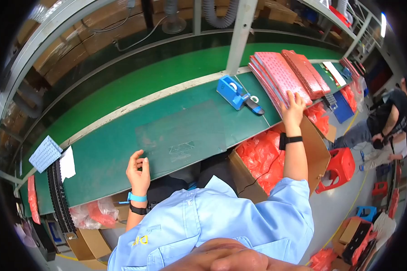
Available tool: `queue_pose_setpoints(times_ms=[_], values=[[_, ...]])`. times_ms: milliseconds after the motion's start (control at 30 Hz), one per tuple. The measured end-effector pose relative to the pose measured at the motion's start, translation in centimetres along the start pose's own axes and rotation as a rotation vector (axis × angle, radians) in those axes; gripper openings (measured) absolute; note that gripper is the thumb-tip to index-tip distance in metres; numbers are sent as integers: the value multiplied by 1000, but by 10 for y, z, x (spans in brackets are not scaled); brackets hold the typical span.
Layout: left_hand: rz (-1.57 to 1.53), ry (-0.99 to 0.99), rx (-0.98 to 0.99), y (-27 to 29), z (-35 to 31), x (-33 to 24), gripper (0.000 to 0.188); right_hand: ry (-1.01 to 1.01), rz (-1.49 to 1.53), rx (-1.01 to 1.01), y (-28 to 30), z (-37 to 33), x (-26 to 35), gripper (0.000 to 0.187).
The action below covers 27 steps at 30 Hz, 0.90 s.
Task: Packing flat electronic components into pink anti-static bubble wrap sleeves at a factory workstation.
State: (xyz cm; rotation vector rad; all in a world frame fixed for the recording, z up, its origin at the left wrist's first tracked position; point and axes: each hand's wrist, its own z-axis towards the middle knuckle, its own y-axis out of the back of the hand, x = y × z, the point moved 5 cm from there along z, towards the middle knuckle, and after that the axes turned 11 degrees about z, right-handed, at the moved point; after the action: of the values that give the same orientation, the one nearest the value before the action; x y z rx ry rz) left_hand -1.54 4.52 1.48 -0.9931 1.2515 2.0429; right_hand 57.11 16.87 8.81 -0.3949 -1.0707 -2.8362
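A stack of pink bubble-wrap sheets or bags (276,72) lies on the green worktable (108,149) at the right. My right hand (294,108) rests on its near corner, fingers spread over the top sheet. My left hand (138,171) hovers by the table's near edge, fingers loosely bent and thumb apart, with nothing in it. In front of me a dark translucent mat (181,131) is spread on the table. Between mat and stack stands a blue tape dispenser (231,92), with a black-handled tool (254,107) beside it.
Under the table edge at the right, an open cardboard box (314,151) holds red plastic bags (262,158). A red stool (337,169) is nearby, with people farther right. At the left lie black ribbed strips (59,194) and a light-blue sheet (45,153). A metal post (240,40) rises behind.
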Motion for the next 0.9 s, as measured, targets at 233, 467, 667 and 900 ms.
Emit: queue_pose_setpoints(times_ms=[233, 467, 667, 900], values=[[64, -47, -25, 5, 3, -20, 28, 124, -186, 67, 4, -2, 4, 58], [-82, -33, -111, 37, 3, -13, 28, 457, 374, -138, 38, -34, 142, 44], [281, 14, -302, 142, 9, 7, 31, 277, 1071, 545, -4, -130, 262, 7], [304, 202, -341, 193, 12, 58, 31, 315, 1144, 584, -19, -174, 323, 16]])
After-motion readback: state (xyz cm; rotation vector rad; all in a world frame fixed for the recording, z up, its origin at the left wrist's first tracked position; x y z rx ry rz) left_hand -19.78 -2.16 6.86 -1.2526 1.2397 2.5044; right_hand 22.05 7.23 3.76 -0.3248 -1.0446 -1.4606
